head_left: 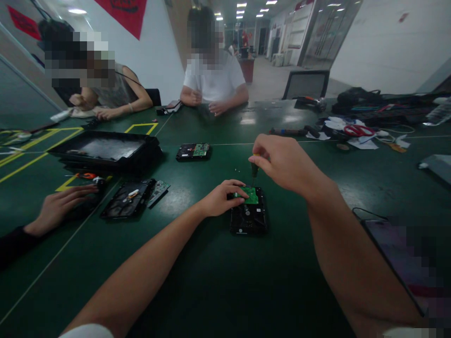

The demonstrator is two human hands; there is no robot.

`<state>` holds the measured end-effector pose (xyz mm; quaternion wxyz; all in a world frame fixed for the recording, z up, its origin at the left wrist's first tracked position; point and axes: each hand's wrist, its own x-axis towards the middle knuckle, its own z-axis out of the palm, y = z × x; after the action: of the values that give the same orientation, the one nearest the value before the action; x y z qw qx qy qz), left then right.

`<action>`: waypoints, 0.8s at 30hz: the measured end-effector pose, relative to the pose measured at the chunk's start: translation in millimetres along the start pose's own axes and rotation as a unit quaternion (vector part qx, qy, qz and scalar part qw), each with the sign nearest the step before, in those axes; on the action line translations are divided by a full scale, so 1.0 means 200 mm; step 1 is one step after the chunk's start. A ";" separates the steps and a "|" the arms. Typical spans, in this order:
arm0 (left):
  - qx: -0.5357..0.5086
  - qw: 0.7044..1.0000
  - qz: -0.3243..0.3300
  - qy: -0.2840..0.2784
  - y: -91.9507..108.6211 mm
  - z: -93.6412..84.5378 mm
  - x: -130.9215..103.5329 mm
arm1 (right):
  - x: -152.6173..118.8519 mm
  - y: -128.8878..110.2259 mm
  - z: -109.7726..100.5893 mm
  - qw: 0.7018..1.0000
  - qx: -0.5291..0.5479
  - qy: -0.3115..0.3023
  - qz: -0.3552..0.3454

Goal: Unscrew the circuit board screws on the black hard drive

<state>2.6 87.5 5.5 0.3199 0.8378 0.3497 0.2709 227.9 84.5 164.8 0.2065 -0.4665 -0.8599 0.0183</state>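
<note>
A black hard drive [249, 219] lies flat on the green table, with a green circuit board [252, 196] on its far half. My left hand [225, 199] steadies it from the left, its fingers bent over the drive's edge and onto the board. Above the far edge, my right hand [278, 157] grips a small screwdriver [254, 170], held upright. The screwdriver's shaft points down at the board; its exact tip is hard to make out. A few tiny pieces, perhaps screws [237, 170], lie just beyond the drive.
Another hard drive [193, 151] lies farther back. Left are a black tray [105, 150], an opened black casing [127, 199], a loose circuit board [159, 193] and another person's hand [68, 206]. A tablet-like device [394, 263] lies right; red scissors [358, 130] lie behind. Two people sit opposite.
</note>
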 end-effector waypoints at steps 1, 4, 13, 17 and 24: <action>-0.001 1.000 -0.001 0.000 0.00 0.00 0.00 | 0.00 0.00 0.00 1.000 0.003 0.002 -0.001; -0.003 1.000 -0.002 0.002 0.00 0.00 0.00 | 0.00 0.00 0.00 1.000 0.002 0.002 -0.004; -0.001 1.000 -0.001 0.004 0.01 0.00 0.00 | 0.00 0.02 0.00 1.000 -0.009 0.002 -0.001; -0.004 1.000 0.007 -0.001 0.00 0.00 0.00 | 0.00 0.02 0.01 1.000 0.007 0.000 -0.007; -0.003 1.000 0.006 -0.003 -0.02 0.00 0.00 | 0.00 0.02 0.00 1.000 0.002 0.004 -0.019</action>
<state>1.1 89.7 2.2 0.3221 0.8398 0.3425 0.2717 230.7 87.5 164.0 0.2110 -0.4494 -0.8679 0.0142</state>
